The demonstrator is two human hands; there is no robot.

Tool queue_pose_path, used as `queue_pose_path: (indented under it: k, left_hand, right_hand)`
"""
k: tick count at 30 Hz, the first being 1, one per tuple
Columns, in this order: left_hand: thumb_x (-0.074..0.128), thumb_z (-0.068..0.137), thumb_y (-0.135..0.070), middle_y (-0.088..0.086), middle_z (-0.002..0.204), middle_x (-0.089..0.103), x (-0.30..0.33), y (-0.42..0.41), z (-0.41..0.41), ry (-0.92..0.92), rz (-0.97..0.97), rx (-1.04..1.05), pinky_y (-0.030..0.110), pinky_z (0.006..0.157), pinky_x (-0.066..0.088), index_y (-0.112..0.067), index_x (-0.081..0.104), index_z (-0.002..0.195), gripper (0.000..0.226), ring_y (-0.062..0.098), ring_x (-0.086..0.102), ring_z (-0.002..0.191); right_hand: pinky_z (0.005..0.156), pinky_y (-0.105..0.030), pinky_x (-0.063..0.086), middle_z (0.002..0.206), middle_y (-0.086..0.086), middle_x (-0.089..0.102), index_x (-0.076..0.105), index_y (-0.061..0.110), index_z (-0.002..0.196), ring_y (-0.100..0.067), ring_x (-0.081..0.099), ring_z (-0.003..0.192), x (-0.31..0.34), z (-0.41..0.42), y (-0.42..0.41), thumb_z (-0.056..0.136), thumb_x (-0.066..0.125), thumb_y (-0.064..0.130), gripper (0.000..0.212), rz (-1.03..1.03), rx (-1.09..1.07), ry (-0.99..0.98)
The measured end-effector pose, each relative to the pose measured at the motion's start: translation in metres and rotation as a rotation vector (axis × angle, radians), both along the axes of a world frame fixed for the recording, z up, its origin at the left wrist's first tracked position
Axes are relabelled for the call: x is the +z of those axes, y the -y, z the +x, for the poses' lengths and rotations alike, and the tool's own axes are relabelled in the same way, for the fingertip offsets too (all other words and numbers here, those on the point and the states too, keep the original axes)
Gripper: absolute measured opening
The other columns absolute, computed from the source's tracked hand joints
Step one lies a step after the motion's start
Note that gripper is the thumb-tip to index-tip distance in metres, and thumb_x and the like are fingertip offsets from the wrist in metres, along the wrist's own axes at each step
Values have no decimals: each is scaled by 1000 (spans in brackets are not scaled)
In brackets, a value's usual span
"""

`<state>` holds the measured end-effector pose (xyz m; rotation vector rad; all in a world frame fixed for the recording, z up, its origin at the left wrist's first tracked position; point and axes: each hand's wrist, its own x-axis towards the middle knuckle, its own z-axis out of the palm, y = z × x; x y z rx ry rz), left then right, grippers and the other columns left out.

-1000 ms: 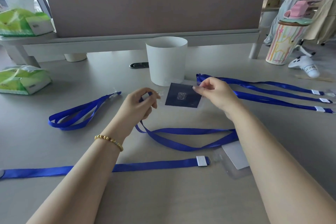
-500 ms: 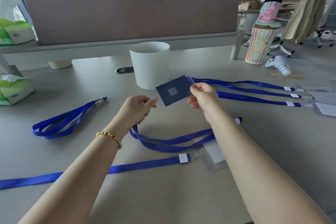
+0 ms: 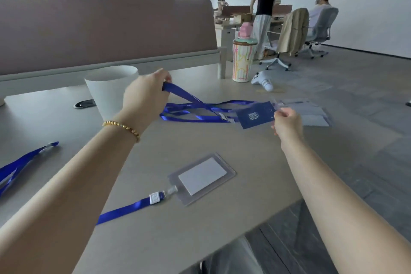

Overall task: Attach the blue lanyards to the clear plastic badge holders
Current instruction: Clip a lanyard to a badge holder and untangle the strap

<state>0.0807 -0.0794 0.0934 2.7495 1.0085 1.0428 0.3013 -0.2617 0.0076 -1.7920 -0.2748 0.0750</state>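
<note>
My right hand point(image 3: 287, 121) pinches the edge of a clear badge holder with a dark blue card point(image 3: 255, 116) and holds it low over the table at the right. My left hand point(image 3: 145, 95) grips the loop of a blue lanyard point(image 3: 189, 98) and lifts it above several other blue lanyards point(image 3: 191, 115) lying on the table. That lanyard runs down toward the dark card; the clip joint is blurred. Nearer to me lies a clear holder with a white card point(image 3: 202, 177), clipped to a flat blue lanyard point(image 3: 124, 209).
A white cup point(image 3: 109, 89) stands behind my left hand, a dark object point(image 3: 84, 103) beside it. Loose clear holders point(image 3: 311, 113) lie at the right table edge. More lanyard point(image 3: 20, 163) lies at the far left. A striped cup point(image 3: 242, 60) and white controller point(image 3: 263, 81) sit beyond.
My view has swung right. My right hand carried the dark-card holder to the right side of the table, and my left hand rose and moved right, pulling the lanyard loop up.
</note>
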Motion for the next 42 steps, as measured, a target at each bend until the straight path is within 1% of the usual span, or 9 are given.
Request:
queue_pose_path:
  k: [4,8,16,18,20,22,25,31,42]
  left_hand:
    - [45,87,-11,9,95,64,-40,26,37,-320,30,-74,30,60,34,-13,54,100,16,33,57,81]
    - [41,93,-20,6,92,65,-81,35,60,-407,68,-165,28,51,29,-13,51,93,12,25,53,73]
    - [43,93,-45,4,98,62,-94,44,90,-514,57,-184,34,61,44,-14,47,108,34,25,59,85]
    - [45,90,-50,8,115,59,-94,45,93,-518,-28,-205,38,78,49,-15,42,125,49,26,55,104]
    - [50,89,-46,11,136,45,-89,47,96,-558,-231,-226,42,99,39,-18,25,141,64,30,39,126]
    - [53,89,-29,12,147,28,-81,54,101,-572,-439,-248,45,108,29,-19,13,146,70,33,22,137]
    - [47,91,-22,8,156,9,-78,78,113,-557,-350,-273,49,117,12,-18,14,147,65,31,4,144]
    - [18,89,-66,3,157,-12,-108,107,127,-786,-390,-246,61,113,-3,-29,3,149,72,29,-11,145]
    - [11,88,-67,4,157,-14,-111,55,142,-755,-375,-192,50,116,-6,-34,-4,147,70,24,-12,145]
  right_hand:
    - [69,-32,43,92,-13,59,61,12,102,-28,56,89,-20,23,44,92,39,16,24,-297,-108,92]
    - [96,-42,41,110,-15,65,60,10,110,-35,57,103,-30,39,82,94,36,20,30,-436,-231,120]
    - [98,-45,31,124,-22,54,54,3,117,-38,42,119,-37,64,124,98,32,25,36,-724,-360,224]
    - [99,-46,29,129,-21,47,50,4,118,-37,38,120,-37,62,125,99,31,30,38,-860,-333,288]
    - [102,-47,27,134,-19,42,47,6,118,-36,36,121,-37,56,121,99,29,32,37,-910,-292,369]
    - [104,-47,24,141,-15,36,45,8,124,-34,32,126,-36,47,112,99,28,28,36,-907,-214,439]
    - [108,-47,21,150,-12,24,39,12,135,-33,21,135,-34,33,93,99,28,27,40,-961,-50,492]
    - [114,-56,0,158,-7,1,13,27,147,-33,-4,144,-37,24,68,96,11,51,57,-1083,209,296]
    - [110,-63,-5,158,-10,-5,5,27,148,-38,-10,143,-38,48,57,95,6,52,58,-1149,128,213]
